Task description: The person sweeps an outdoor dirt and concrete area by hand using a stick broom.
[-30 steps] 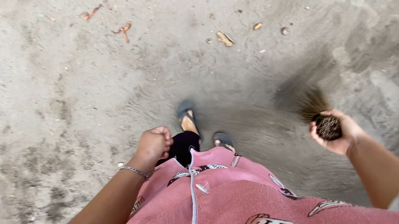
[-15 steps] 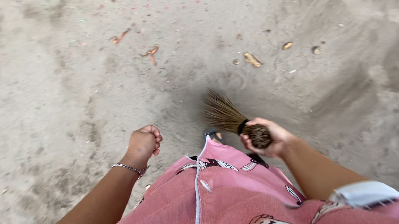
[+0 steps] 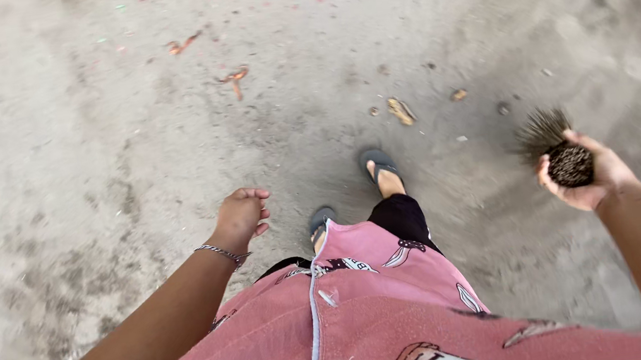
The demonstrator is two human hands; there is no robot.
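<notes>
Right hand (image 3: 588,177) has swung the stick broom (image 3: 557,148) from centre out to the right; fingers wrapped tight around its bundle. Left hand (image 3: 240,215) loosely curled, holding nothing. Debris (image 3: 401,110) ahead on the sandy ground (image 3: 67,157) looks unswept.

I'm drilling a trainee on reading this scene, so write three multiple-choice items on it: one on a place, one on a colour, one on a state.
1. Where does the stick broom sit?
A. in the right hand
B. flat on the ground
C. in the left hand

2. What colour is the zipped garment?
A. green
B. pink
C. white

3. How is the left hand?
A. gripping a bag
B. pressed to the ground
C. empty, fingers loosely curled

Answers:
1 A: the right hand wraps the bundled end of the broom.
2 B: the cloth is pink, with a pale zip down the middle.
3 C: nothing shows in it, and it hangs above the sandy ground.
</notes>
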